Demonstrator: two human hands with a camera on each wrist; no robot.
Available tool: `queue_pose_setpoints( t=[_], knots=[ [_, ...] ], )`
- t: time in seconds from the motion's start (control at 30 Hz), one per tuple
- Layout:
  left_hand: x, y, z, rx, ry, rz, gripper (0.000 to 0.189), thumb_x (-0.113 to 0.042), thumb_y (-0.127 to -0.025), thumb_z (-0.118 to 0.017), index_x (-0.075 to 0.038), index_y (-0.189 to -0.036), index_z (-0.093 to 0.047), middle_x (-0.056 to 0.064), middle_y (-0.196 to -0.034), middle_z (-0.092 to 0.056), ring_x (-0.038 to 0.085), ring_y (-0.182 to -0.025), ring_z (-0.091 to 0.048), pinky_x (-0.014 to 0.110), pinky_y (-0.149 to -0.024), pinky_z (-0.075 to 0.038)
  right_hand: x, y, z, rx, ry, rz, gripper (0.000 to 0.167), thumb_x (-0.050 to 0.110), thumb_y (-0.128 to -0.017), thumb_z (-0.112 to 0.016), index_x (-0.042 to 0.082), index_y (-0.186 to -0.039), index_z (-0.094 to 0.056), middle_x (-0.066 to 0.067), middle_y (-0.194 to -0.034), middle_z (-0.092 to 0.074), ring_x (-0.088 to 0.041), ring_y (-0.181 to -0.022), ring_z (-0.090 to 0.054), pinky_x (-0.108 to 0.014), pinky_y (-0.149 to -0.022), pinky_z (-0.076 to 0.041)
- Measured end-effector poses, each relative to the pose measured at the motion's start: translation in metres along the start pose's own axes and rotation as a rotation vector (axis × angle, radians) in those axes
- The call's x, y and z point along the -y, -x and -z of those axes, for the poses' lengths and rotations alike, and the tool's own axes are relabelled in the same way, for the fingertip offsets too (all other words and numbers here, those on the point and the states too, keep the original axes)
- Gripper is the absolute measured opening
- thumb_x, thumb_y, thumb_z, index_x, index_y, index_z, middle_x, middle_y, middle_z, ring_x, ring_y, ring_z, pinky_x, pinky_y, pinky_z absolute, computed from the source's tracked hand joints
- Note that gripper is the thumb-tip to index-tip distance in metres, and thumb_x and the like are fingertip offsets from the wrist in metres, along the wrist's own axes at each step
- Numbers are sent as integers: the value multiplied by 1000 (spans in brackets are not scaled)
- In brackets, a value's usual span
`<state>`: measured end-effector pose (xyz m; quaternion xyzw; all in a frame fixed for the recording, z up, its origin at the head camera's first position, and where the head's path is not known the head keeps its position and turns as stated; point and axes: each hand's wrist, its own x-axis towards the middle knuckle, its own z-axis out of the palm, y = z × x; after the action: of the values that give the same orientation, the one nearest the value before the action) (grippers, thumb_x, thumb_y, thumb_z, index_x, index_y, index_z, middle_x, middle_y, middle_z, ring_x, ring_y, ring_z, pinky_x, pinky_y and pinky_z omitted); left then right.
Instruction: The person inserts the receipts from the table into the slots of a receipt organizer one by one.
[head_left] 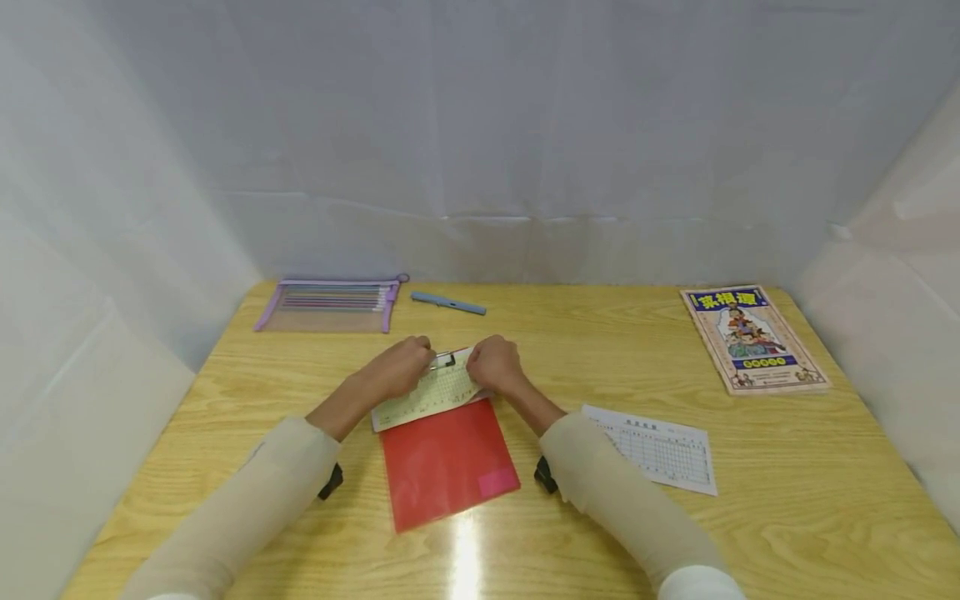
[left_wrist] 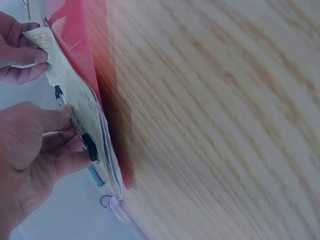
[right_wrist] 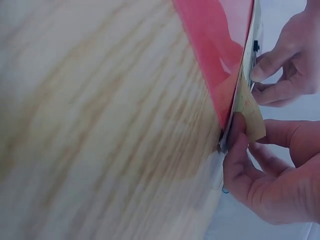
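Note:
A red clip folder (head_left: 450, 462) lies on the table in front of me, a pink label at its lower right corner. Across its top are pale yellow printed slips (head_left: 427, 400) with a grid, under a metal clip (head_left: 444, 361) with black ends. My left hand (head_left: 405, 367) holds the clip; in the left wrist view, thumb and fingers pinch its wire by the black end piece (left_wrist: 90, 146). With my right hand (head_left: 495, 365) I pinch the right end of the slips, and the right wrist view shows a yellow corner (right_wrist: 254, 122) bent up between thumb and fingers.
A printed white form (head_left: 667, 450) lies right of the folder, partly behind my right sleeve. At the back are a purple-edged pencil pouch (head_left: 330, 321) and a blue pen (head_left: 448, 302). A comic-style book (head_left: 753, 337) lies far right. White sheeting (head_left: 525, 142) encloses the table.

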<state>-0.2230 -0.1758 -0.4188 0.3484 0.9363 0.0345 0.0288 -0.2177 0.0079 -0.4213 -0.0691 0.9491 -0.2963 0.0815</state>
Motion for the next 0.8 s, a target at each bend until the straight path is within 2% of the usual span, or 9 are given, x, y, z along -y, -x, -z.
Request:
queue_pose_setpoints(
  t=[0.1,0.23,0.3,0.43,0.53,0.63,0.8],
  knots=[
    [1,0,0,3,-4,2,10,-1,-88,-61,4,-93,-68,18,-94,-63,29,-87,-63,32,-75,-55,1,0,-1,-17,-11,2,19,6,-83,-57,9,-72,-72,-2,-76,-71,-19,-73,-65,-33,-73,-55],
    [2,0,0,5,6,4,11,-2,-88,-61,4,-93,-69,17,-94,-63,29,-87,-63,31,-75,-55,0,0,1,4,-15,5,16,2,-81,-58,9,-76,-71,-3,-79,-70,-19,-75,-64,-29,-65,-53],
    [3,0,0,-1,7,0,11,-3,-88,-62,4,-92,-69,17,-93,-64,28,-87,-64,32,-75,-55,-2,1,5,44,2,18,12,2,-80,-59,6,-82,-71,-5,-85,-71,-21,-80,-64,-29,-67,-53],
    [4,-1,0,-25,-35,-22,10,-5,-87,-64,3,-90,-70,16,-91,-64,27,-85,-63,31,-75,-55,-13,2,21,117,36,67,19,9,-83,-64,2,-100,-70,-11,-103,-70,-27,-99,-64,-37,-85,-53],
    [5,-2,-1,-44,-58,-34,9,-5,-85,-66,3,-88,-70,17,-90,-65,27,-84,-64,32,-75,-56,-28,6,37,146,-9,102,29,15,-86,-64,-1,-110,-67,-17,-106,-68,-31,-103,-62,-41,-90,-51],
    [4,-2,-1,-44,-54,-37,9,-5,-85,-66,3,-88,-70,17,-90,-65,28,-84,-64,32,-75,-56,-48,16,52,170,-92,96,37,19,-87,-66,-1,-117,-62,-22,-110,-64,-33,-103,-60,-43,-86,-51],
    [2,-1,1,1,-22,-15,9,-4,-88,-62,2,-89,-69,17,-92,-63,28,-87,-63,32,-75,-55,-85,40,74,225,-108,82,49,27,-88,-66,3,-129,-52,-23,-127,-54,-36,-114,-54,-45,-87,-51]
  ],
)
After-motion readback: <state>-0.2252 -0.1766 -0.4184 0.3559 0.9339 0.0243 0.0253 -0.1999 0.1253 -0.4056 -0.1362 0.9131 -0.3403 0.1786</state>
